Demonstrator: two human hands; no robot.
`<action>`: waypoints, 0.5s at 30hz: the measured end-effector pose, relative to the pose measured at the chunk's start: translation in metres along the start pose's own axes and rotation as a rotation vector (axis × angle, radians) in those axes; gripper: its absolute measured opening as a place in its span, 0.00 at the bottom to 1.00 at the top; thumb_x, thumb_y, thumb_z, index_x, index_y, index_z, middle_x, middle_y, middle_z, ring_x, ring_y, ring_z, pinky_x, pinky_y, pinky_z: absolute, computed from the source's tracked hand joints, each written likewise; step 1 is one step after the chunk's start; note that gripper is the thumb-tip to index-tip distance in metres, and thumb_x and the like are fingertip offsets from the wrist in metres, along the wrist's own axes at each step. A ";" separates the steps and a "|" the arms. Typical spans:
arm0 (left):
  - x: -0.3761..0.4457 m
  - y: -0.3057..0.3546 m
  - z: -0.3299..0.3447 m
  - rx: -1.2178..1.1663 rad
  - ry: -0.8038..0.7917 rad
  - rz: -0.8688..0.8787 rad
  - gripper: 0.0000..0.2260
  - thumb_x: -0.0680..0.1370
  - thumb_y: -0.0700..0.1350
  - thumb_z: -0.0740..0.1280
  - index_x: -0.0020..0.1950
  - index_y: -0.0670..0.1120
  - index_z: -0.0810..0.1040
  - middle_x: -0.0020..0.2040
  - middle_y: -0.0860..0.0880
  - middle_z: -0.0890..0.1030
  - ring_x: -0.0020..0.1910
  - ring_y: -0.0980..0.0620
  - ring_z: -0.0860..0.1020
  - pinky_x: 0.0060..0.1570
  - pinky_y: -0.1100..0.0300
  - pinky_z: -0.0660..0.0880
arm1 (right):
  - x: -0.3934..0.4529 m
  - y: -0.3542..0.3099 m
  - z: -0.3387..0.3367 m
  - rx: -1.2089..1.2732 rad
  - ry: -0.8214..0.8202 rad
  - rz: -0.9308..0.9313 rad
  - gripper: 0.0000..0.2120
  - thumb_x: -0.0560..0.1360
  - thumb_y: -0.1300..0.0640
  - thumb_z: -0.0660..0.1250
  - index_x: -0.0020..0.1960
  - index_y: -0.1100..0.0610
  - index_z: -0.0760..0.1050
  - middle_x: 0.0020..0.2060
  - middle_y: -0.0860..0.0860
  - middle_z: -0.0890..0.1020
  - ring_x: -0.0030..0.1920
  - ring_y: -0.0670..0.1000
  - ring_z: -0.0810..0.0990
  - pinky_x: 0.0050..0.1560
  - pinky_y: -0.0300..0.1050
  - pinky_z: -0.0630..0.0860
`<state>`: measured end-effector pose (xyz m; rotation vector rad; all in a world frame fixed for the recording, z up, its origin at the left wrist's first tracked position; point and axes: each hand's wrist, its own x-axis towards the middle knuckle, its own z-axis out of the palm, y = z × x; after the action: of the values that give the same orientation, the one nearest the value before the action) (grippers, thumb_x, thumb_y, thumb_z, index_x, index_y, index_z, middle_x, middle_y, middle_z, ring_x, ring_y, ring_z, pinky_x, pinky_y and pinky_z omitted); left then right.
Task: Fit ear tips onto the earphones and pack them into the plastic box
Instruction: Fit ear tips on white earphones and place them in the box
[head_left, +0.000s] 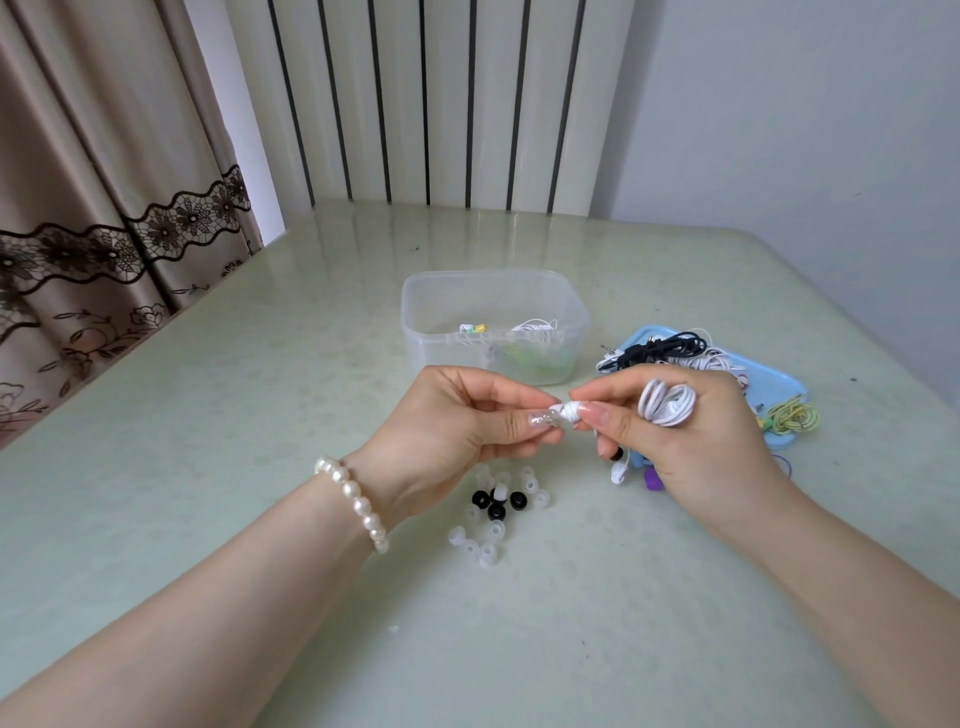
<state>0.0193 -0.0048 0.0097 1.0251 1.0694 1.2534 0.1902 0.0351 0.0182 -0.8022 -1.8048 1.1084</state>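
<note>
Hands meet above the table's middle: left hand (457, 415) pinches a clear ear tip (551, 415) onto the white earbud (571, 411) steadied by right hand (691, 431), which also clasps its coiled cable (667, 402), near the plastic box (493, 325).

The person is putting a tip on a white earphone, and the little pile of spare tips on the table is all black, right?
Not quite. The head view shows the pile of ear tips is mostly clear ones, with only a few black ones among them. The rest holds: the left hand pinches a clear tip against the white earphone held by the right hand.
</note>
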 end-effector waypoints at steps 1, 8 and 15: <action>0.000 0.000 0.001 0.015 0.011 -0.001 0.05 0.64 0.34 0.70 0.39 0.39 0.81 0.35 0.44 0.84 0.34 0.52 0.83 0.36 0.64 0.79 | 0.000 0.001 0.000 -0.005 0.011 -0.008 0.03 0.68 0.65 0.70 0.41 0.59 0.81 0.22 0.48 0.77 0.23 0.42 0.73 0.20 0.35 0.66; -0.003 -0.002 0.007 0.120 0.085 0.076 0.05 0.69 0.30 0.69 0.43 0.36 0.79 0.35 0.45 0.84 0.36 0.50 0.83 0.38 0.60 0.81 | 0.000 0.009 0.005 -0.131 0.068 -0.104 0.09 0.69 0.67 0.71 0.38 0.54 0.80 0.24 0.41 0.78 0.25 0.43 0.75 0.29 0.32 0.71; -0.005 -0.003 0.010 0.178 0.103 0.094 0.05 0.69 0.30 0.70 0.43 0.36 0.81 0.35 0.44 0.84 0.36 0.50 0.83 0.38 0.61 0.80 | -0.002 0.011 0.005 -0.194 0.082 -0.133 0.04 0.66 0.60 0.70 0.37 0.51 0.81 0.26 0.43 0.79 0.27 0.43 0.76 0.30 0.33 0.72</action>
<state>0.0294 -0.0100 0.0091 1.1667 1.2415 1.3155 0.1873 0.0362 0.0065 -0.8152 -1.8865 0.8132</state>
